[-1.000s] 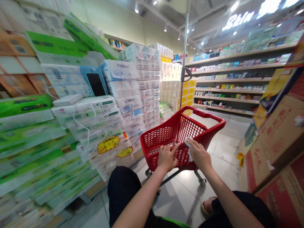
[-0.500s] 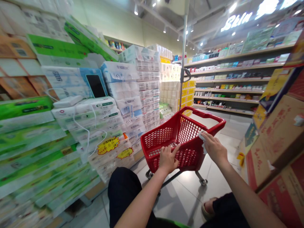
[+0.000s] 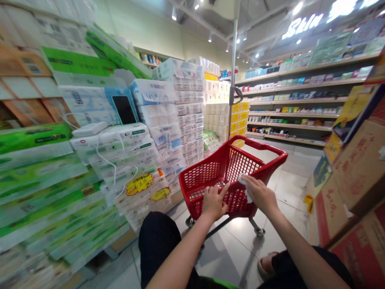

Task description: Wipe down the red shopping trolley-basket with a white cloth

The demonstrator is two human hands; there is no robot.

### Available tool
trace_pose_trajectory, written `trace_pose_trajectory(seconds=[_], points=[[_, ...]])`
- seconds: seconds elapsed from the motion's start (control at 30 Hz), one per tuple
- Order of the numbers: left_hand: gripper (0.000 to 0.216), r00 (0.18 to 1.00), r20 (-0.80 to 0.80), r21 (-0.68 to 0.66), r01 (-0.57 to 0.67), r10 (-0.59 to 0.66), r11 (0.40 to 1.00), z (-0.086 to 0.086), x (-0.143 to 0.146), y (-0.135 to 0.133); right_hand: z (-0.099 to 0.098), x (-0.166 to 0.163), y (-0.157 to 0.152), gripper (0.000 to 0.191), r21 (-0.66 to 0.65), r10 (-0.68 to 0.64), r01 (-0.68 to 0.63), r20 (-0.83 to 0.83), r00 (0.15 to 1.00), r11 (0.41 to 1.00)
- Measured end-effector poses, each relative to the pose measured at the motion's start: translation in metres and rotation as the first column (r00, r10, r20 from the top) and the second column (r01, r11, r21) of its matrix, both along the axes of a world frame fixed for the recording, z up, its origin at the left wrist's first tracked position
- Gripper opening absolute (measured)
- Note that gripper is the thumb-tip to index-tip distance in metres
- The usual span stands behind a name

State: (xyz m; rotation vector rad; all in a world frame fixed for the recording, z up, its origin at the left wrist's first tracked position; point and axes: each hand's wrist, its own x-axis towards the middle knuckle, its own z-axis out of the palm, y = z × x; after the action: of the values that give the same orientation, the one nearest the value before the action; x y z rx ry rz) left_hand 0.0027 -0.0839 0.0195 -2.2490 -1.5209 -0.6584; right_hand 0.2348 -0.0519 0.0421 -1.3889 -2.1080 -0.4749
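A red plastic shopping cart [image 3: 198,179] with perforated basket walls stands in front of my knees. My left hand [image 3: 214,204] grips the cart's near rim, its fingers over the top edge and the index finger pointing right. Pressed between the fingers of my right hand [image 3: 261,195] is a crumpled white cloth [image 3: 243,179], which lies against the same rim, to the right of my left hand. Part of the cloth hangs down over the outside of the basket. My right palm is turned away from view.
Stacked tissue packs [image 3: 57,192] rise on the left, with a phone [image 3: 124,109] and white cables on them. Cardboard boxes [image 3: 355,172] stand on the right. A metal pole [image 3: 234,56] rises behind the cart, and stocked shelves [image 3: 288,114] line the back.
My right hand has slid the white cloth leftward along the rim, closer to my left hand. The left hand stays in place on the cart.
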Motion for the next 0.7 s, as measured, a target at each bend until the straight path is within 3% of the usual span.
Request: trace_pose_trajectory(seconds=[0.13, 0.23, 0.37, 0.57, 0.7], points=[[0.091, 1.0, -0.002, 0.0, 0.007, -0.007, 1.0, 0.001, 0.003, 0.0, 0.021, 0.053, 0.019, 0.047, 0.041, -0.147, 0.149, -0.046, 0.988, 0.988], [0.092, 1.0, 0.002, -0.007, 0.008, -0.008, 1.0, 0.001, 0.006, 0.0, 0.025, 0.067, 0.023, 0.048, 0.061, -0.199, 0.205, -0.089, 0.976, 0.977], [0.092, 1.0, 0.003, -0.011, 0.009, -0.008, 1.0, 0.001, 0.006, -0.001, 0.013, 0.038, 0.01, 0.051, 0.063, -0.162, 0.172, -0.134, 0.978, 0.983], [0.088, 1.0, 0.016, -0.033, 0.015, -0.015, 0.999, 0.003, -0.005, -0.001, -0.011, -0.028, -0.012, 0.054, -0.004, 0.076, -0.076, -0.033, 0.997, 0.997], [0.084, 1.0, 0.022, -0.052, 0.02, -0.019, 0.998, 0.005, -0.016, 0.001, -0.001, -0.019, 0.0, 0.054, 0.0, 0.09, -0.091, 0.055, 0.994, 0.996]])
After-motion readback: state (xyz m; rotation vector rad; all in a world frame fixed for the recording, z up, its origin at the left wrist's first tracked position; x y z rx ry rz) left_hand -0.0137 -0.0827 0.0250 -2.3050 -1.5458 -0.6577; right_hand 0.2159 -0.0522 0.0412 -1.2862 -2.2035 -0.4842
